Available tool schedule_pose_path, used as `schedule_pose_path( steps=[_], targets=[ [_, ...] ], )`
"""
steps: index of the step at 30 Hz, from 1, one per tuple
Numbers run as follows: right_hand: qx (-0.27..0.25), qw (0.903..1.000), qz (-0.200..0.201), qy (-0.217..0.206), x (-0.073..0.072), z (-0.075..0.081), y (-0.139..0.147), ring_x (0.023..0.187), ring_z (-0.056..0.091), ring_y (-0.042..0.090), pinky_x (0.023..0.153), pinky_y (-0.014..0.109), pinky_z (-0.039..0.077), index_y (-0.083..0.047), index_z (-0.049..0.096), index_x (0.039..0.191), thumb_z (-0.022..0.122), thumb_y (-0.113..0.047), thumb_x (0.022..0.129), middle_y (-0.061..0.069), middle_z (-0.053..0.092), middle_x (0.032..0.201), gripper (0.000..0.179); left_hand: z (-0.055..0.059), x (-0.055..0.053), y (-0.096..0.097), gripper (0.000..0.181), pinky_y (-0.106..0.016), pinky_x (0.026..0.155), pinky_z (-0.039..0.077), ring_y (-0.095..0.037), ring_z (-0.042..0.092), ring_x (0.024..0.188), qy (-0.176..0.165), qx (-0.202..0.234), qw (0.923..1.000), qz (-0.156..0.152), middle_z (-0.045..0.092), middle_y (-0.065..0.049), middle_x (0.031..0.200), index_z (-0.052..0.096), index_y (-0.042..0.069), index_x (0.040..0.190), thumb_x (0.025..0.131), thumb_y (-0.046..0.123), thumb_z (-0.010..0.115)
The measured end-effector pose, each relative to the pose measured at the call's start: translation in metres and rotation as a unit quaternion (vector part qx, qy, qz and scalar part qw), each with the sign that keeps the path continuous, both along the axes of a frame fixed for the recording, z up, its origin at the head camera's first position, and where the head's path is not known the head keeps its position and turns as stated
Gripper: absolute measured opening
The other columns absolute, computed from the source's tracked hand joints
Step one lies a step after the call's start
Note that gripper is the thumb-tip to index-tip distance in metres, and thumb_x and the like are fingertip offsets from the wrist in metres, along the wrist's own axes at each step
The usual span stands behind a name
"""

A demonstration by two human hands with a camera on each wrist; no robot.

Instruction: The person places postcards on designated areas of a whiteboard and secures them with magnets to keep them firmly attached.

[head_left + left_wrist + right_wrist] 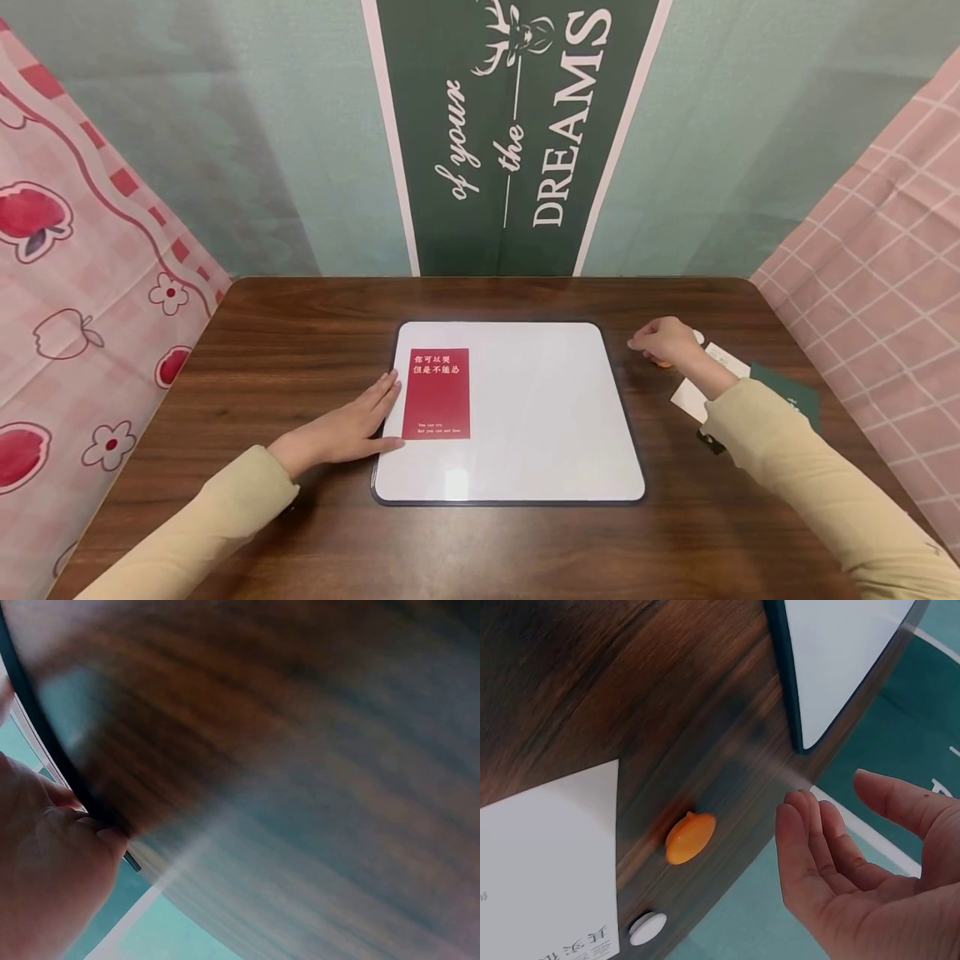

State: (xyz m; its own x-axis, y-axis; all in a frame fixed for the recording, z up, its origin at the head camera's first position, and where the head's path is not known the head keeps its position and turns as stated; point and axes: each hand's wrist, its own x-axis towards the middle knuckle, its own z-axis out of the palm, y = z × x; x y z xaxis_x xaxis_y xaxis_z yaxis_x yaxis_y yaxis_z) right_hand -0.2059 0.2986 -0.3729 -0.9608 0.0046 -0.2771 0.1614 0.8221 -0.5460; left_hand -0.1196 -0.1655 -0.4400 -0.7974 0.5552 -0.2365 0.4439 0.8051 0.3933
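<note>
A dark-framed whiteboard lies on the table, and a red card with white lettering sits on its left part. My left hand rests on the board's left edge, fingers extended and thumb tip near the card's lower left corner. Past the board's right edge hovers my right hand, its fingers bent and the thumb apart from them, with nothing held. Beside it in the right wrist view are an orange round button, likely a magnet, and a similar white one.
A white card with print lies near the round pieces. Next to it in the head view, a dark green card is partly covered by the right sleeve. Fabric hangings border the wooden table at the back and sides.
</note>
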Motion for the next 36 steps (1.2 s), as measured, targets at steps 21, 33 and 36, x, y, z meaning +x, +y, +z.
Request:
schedule_pose_path(
  steps=[21, 33, 36],
  targets=[
    [0.089, 0.9948, 0.016, 0.047, -0.01, -0.01, 0.027, 0.084, 0.056, 0.035, 0.077, 0.043, 0.043, 0.008, 0.065, 0.093, 0.063, -0.022, 0.078, 0.017, 0.064, 0.081, 0.034, 0.003, 0.001, 0.001, 0.09, -0.046, 0.102, 0.032, -0.029, 0.007, 0.138, -0.006, 0.005, 1.0, 0.0, 0.006, -0.012, 0.152, 0.013, 0.004, 0.146, 0.083, 0.055, 0.053],
    [0.092, 0.9954, 0.014, 0.022, -0.011, -0.013, 0.041, 0.084, 0.055, 0.035, 0.065, 0.035, 0.043, 0.009, 0.064, 0.095, 0.063, -0.023, 0.08, 0.022, 0.062, 0.09, 0.035, 0.003, 0.0, 0.0, 0.09, -0.046, 0.102, 0.031, -0.03, 0.007, 0.138, -0.004, 0.005, 1.0, -0.003, 0.006, -0.013, 0.152, 0.013, 0.004, 0.146, 0.084, 0.056, 0.051],
    [0.092, 0.9955, 0.015, 0.021, -0.011, -0.014, 0.043, 0.08, 0.053, 0.032, 0.064, 0.033, 0.041, 0.008, 0.064, 0.091, 0.063, -0.023, 0.08, 0.019, 0.062, 0.086, 0.033, 0.003, 0.0, 0.0, 0.09, -0.046, 0.103, 0.031, -0.029, 0.006, 0.139, -0.004, 0.004, 1.0, -0.003, 0.005, -0.013, 0.152, 0.013, 0.003, 0.146, 0.084, 0.056, 0.051]
  ],
)
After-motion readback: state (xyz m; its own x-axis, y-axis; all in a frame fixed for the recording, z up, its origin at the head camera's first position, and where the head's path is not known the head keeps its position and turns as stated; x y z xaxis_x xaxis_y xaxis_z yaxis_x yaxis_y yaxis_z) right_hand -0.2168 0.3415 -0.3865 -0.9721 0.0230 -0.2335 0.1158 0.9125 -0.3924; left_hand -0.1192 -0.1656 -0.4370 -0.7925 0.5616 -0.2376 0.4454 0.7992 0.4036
